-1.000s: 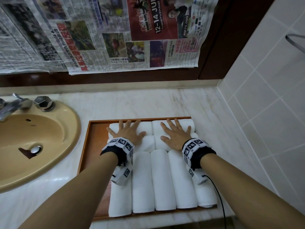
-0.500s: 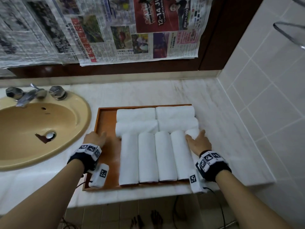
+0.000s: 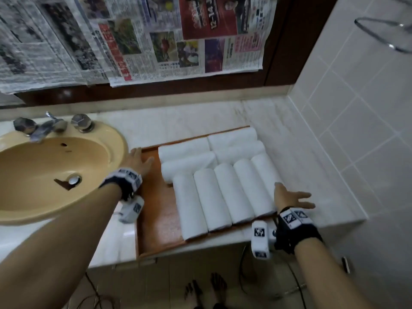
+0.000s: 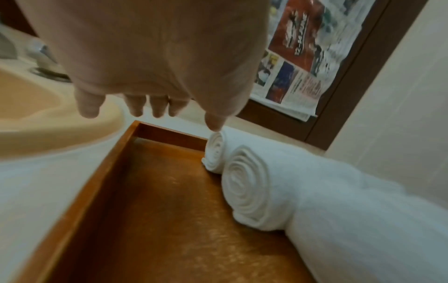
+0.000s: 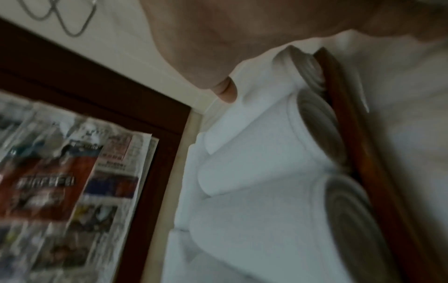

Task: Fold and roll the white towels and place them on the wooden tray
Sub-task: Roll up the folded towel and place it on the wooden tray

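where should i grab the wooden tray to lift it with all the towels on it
Probably both long side rims at once. The left hand is by the bare sink-side rim of the wooden tray; the right hand is on the other side, where rolled towels crowd the rim, so hook fingers under.

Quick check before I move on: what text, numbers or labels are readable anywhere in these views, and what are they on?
"12-14 JU", cut off at the frame edge: white print on the red advert of the newspaper hung on the wall.
Red headline characters on that newspaper: too blurred to read.
Remaining newsprint: too small.
Wrist bands: black-and-white square marker patterns, no words.
Towels and tray: no text.
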The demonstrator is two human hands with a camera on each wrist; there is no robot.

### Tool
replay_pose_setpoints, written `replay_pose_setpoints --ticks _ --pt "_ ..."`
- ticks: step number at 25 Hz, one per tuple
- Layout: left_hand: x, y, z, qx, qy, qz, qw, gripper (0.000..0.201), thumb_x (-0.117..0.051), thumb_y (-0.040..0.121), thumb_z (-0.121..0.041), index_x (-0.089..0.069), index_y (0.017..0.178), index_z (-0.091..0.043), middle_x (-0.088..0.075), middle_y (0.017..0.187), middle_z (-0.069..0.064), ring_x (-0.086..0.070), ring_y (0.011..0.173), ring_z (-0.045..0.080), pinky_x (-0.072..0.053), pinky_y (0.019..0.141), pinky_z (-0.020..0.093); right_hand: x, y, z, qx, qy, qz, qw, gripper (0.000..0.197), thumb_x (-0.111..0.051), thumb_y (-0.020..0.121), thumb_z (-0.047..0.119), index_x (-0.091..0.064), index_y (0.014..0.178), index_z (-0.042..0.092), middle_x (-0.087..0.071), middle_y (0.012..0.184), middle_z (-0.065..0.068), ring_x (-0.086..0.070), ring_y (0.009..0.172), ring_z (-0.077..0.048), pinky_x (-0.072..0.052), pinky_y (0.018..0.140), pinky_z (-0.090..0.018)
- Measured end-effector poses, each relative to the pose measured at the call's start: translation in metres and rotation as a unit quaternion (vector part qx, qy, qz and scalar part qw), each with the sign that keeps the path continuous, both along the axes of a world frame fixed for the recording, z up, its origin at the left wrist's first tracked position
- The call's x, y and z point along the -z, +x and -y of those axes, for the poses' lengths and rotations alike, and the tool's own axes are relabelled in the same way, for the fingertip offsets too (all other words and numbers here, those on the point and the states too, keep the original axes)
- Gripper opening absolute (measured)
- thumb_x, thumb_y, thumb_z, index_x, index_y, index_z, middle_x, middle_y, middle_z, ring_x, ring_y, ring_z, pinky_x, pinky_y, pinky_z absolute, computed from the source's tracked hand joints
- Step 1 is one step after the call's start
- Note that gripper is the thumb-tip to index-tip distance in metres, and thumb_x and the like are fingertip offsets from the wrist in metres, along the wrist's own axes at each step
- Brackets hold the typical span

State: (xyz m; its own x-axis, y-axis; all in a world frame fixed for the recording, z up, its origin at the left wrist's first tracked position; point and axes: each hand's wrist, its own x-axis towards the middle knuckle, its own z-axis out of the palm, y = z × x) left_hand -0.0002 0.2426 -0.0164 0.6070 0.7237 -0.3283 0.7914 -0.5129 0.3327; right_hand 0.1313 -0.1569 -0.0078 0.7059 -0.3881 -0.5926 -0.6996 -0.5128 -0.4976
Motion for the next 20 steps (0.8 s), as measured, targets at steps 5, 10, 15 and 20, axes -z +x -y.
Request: replay_pose_setpoints --ticks 5,10,15,20 --pt "0.014 0.014 -0.020 0.058 0.003 -0.057 0.997 0.069 -0.039 0.097 -0.051 -0.023 0.152 -0.012 -0.022 0.159 0.011 -0.021 0.145 0.030 -0.019 0.117 0.047 0.009 -0.041 -0.010 0.118 0.252 -0.072 0.958 0.042 -0.056 0.080 0.039 -0.064 0.110 0.011 -0.072 0.095 -0.016 -0.066 0.088 -0.035 -0.053 0.071 -0.045" --pt "0.012 0.017 -0.024 0.050 -0.035 -0.047 0.997 0.073 -0.030 0.096 -0.060 -0.011 0.155 -0.023 -0.009 0.163 0.000 -0.008 0.149 0.023 -0.007 0.119 0.052 0.010 -0.046 -0.021 0.137 0.301 -0.049 0.943 0.040 -0.053 0.078 0.050 -0.064 0.093 0.015 -0.069 0.081 -0.011 -0.065 0.076 -0.031 -0.053 0.069 -0.041" --pt "0.000 -0.008 -0.019 0.016 -0.042 -0.040 0.998 0.058 -0.027 0.096 -0.055 -0.049 0.134 -0.017 -0.048 0.139 0.014 -0.042 0.127 0.033 -0.036 0.105 0.042 0.046 0.011 -0.010 0.171 0.306 0.053 0.935 0.074 -0.075 0.051 0.057 -0.061 0.111 0.016 -0.064 0.115 -0.006 -0.062 0.101 -0.029 -0.049 0.094 -0.047" --pt "-0.003 -0.030 0.017 0.018 -0.032 -0.078 0.996 0.058 -0.034 0.100 -0.051 -0.065 0.106 -0.002 -0.062 0.116 0.019 -0.059 0.099 0.033 -0.044 0.082 0.034 0.148 0.032 -0.002 0.044 0.266 0.012 0.963 0.083 -0.065 0.045 0.079 -0.067 0.111 0.028 -0.069 0.115 -0.008 -0.065 0.102 -0.034 -0.049 0.095 -0.051"
